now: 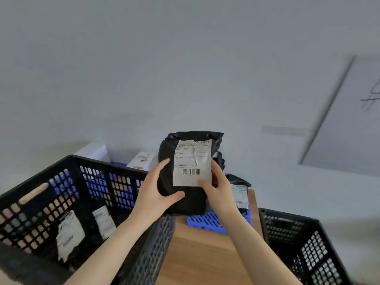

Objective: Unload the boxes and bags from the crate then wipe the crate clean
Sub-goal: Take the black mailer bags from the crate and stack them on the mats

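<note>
The head view shows both hands holding a black bag [185,202] upright above the tabletop [201,256], between the two crates. The left hand [153,192] has its fingers [160,167] curled round the bag's left edge, with the thumb across the front. The right hand [218,191] grips the right edge, its thumb on the label's lower corner. Two more labelled bags [70,233] lie inside the black crate [102,162] on the left. Another bag [238,188] rests on a blue tray [205,222] beside a second crate [298,233].
</note>
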